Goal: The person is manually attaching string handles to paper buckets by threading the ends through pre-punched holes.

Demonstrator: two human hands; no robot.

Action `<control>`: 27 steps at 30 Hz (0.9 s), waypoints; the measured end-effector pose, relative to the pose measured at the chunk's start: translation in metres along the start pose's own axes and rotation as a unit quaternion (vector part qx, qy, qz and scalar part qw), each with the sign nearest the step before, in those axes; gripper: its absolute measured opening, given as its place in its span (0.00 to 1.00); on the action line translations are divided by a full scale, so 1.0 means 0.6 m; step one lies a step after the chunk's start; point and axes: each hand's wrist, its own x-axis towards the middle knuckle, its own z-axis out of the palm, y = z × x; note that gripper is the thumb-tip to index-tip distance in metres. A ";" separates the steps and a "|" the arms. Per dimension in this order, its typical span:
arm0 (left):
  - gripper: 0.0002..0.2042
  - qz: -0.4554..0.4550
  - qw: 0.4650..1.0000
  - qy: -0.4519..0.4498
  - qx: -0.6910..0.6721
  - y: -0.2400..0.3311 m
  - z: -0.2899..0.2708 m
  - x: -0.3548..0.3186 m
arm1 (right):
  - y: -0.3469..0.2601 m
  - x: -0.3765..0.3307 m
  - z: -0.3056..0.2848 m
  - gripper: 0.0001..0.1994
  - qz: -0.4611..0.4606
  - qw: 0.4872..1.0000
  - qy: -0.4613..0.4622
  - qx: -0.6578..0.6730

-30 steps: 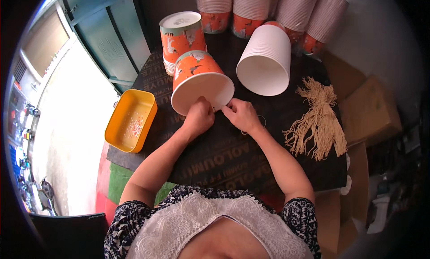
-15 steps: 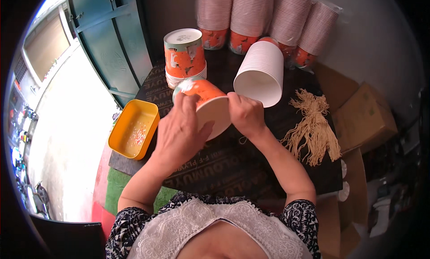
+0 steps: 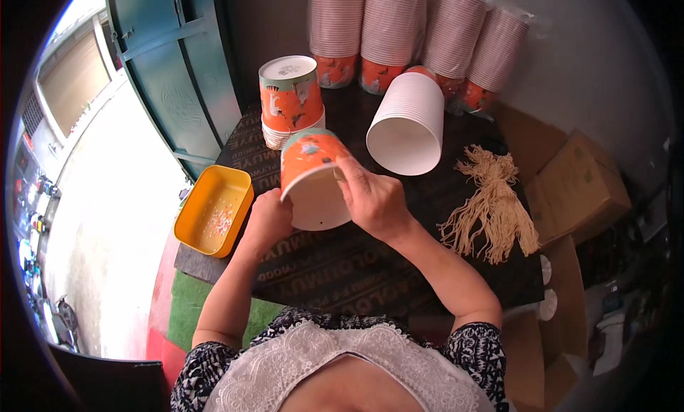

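Both hands hold an orange patterned paper cup (image 3: 311, 171) above a dark board (image 3: 342, 269), its white open mouth tilted toward me. My left hand (image 3: 267, 219) grips the cup's lower left rim. My right hand (image 3: 370, 198) clasps its right side, fingers over the rim. Just behind stands an upside-down stack of the same orange cups (image 3: 290, 98). A stack of white-lined cups (image 3: 410, 123) lies on its side to the right, mouth toward me.
A yellow tray (image 3: 214, 209) with small bits sits at the board's left edge. A bundle of tan strings (image 3: 491, 209) lies to the right. Tall wrapped cup stacks (image 3: 413, 27) line the back wall. Cardboard boxes (image 3: 577, 184) stand at right, a green door (image 3: 171, 70) at left.
The cup lay low on the board with both hands at its rim; it has since been lifted and turned, and now my left hand holds its lower edge.
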 end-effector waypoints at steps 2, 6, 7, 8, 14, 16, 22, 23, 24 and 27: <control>0.14 -0.152 0.957 -0.017 -0.248 0.056 -0.029 0.005 | 0.006 -0.013 -0.013 0.15 0.050 0.999 0.001 0.008; 0.20 -0.135 0.868 0.062 -0.475 0.042 -0.045 0.025 | 0.006 -0.027 -0.029 0.07 0.081 0.996 -0.009 0.036; 0.20 -0.134 0.868 0.063 -0.475 0.045 -0.047 0.032 | 0.007 -0.034 -0.030 0.06 0.085 0.995 -0.017 0.044; 0.19 -0.115 0.849 0.090 -0.507 0.047 -0.050 0.038 | 0.007 -0.042 -0.028 0.05 0.089 0.994 -0.025 0.052; 0.19 -0.104 0.766 0.121 -0.623 0.081 -0.056 0.047 | 0.019 -0.090 -0.008 0.02 0.109 0.989 -0.092 0.036; 0.19 -0.092 0.763 0.099 -0.633 0.080 -0.053 0.038 | 0.027 -0.091 -0.006 0.01 0.087 0.993 -0.085 0.010; 0.21 -0.096 0.707 -0.003 -0.701 0.085 -0.040 0.010 | 0.071 -0.109 0.013 0.07 0.369 0.909 -0.152 0.119; 0.22 -0.076 0.697 -0.029 -0.712 0.074 -0.035 0.006 | 0.072 -0.097 0.008 0.09 0.429 0.869 -0.180 0.168; 0.23 -0.057 0.686 -0.056 -0.723 0.067 -0.032 0.001 | 0.076 -0.096 0.012 0.09 0.429 0.869 -0.179 0.169; 0.24 -0.056 0.655 -0.051 -0.752 0.066 -0.017 -0.012 | 0.083 -0.097 0.023 0.11 0.543 0.754 -0.045 0.368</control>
